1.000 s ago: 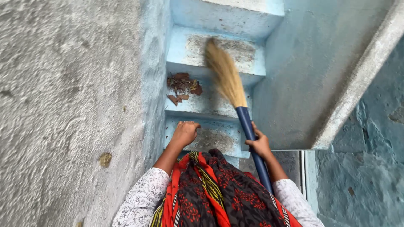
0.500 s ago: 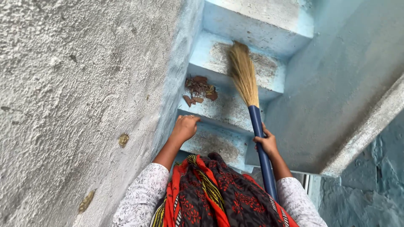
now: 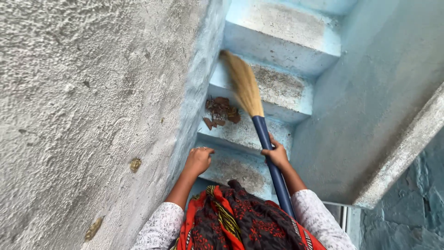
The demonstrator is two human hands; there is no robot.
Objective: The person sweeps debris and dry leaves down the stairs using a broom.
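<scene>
While right hand [image 3: 276, 156] is clenched round blue broom [image 3: 259, 134] handle | left hand [image 3: 198, 160] loosely curled, holding nothing, resting on lowest blue step [image 3: 240, 169] edge | bristles up on third step, blurred | dry leaf pile [image 3: 221, 111] on second step by rough grey wall [image 3: 92, 115] | risk: one-handed swing likely scatters leaves downstairs | narrow worn stairwell.

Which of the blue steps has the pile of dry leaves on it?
The second visible step up, just above the one by the left hand. Its brown leaf pile lies against the left wall; the other steps show only dust.
</scene>
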